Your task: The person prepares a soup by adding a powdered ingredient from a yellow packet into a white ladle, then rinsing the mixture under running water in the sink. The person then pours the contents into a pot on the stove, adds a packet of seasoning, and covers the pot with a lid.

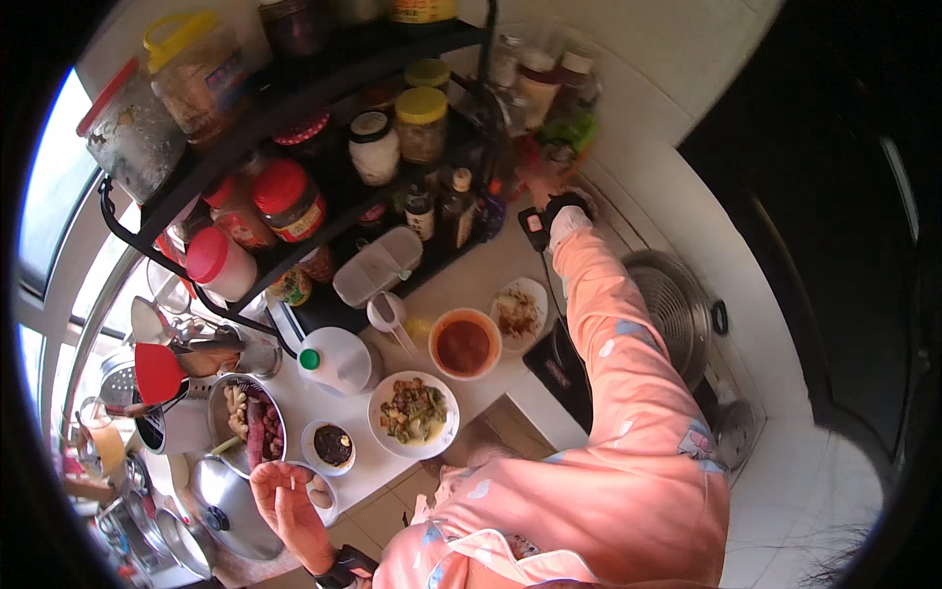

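Observation:
My left hand [285,508] is raised at the counter's near edge, fingers loosely bent and nothing in them. Behind it, partly covered, is a bowl with eggs [321,492]. Stretched to the far corner, my right hand [539,182] is among blurred red and green packages [570,132] and bottles [541,85]; whether it grips one is unclear. Below that arm are a white plate with brown-red powder [517,315] and a bowl of red sauce [466,344]. A plate of cooked vegetables [413,414] and a small bowl of dark sauce [335,445] stand nearer the left hand.
A black tiered rack [309,158] holds several jars and bottles above the counter. Beneath it stand a white jug with a green cap [335,361] and a plastic measuring scoop [388,315]. A steel steamer [666,316] is right of my arm; a lidded pan [239,508] lies left.

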`<state>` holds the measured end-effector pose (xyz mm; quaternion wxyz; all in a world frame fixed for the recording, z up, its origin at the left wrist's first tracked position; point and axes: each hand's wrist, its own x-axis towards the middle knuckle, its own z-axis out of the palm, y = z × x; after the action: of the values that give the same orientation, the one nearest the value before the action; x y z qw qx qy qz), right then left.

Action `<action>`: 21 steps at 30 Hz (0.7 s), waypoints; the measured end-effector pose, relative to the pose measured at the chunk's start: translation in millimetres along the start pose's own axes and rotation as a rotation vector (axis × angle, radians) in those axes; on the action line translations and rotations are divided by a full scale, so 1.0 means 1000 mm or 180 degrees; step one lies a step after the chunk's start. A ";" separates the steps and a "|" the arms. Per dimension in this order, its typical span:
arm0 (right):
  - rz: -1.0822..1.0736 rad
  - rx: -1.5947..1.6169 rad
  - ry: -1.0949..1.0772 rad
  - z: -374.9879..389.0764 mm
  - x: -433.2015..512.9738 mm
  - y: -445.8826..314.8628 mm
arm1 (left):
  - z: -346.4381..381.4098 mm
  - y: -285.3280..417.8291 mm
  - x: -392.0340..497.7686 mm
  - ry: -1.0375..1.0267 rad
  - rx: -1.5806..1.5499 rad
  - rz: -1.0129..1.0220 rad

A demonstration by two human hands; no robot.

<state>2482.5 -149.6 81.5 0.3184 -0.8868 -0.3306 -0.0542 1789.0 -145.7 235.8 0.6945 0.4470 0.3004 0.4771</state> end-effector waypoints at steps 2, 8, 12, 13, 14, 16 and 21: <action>0.0359 -0.0261 -0.0158 0.026 0.021 0.017 | 0.015 -0.004 0.004 0.0104 -0.0010 -0.0052; 0.1506 0.0377 -0.0147 0.040 0.032 0.019 | 0.044 -0.013 0.022 0.0273 0.0176 -0.0361; 0.2166 0.2190 0.0416 0.000 0.013 0.005 | 0.045 -0.016 0.035 -0.0055 -0.0026 -0.0492; 0.2288 0.2635 0.0583 -0.016 0.003 0.000 | 0.044 -0.017 0.038 -0.0192 -0.0090 -0.0539; 0.2363 0.2986 0.0711 -0.033 -0.010 -0.007 | 0.043 -0.018 0.041 -0.0269 -0.0138 -0.0582; 0.2295 0.3465 0.0829 -0.071 -0.044 -0.029 | 0.044 -0.021 0.048 -0.0682 0.0005 -0.0695; 0.1209 0.4268 0.0409 -0.174 -0.172 -0.124 | 0.091 -0.039 0.055 -0.2217 0.0379 -0.0740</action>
<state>2292.0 -277.3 231.7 0.8198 -0.5365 -0.1125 0.1658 1901.1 -130.4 238.7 0.7774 0.5850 0.1221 0.1961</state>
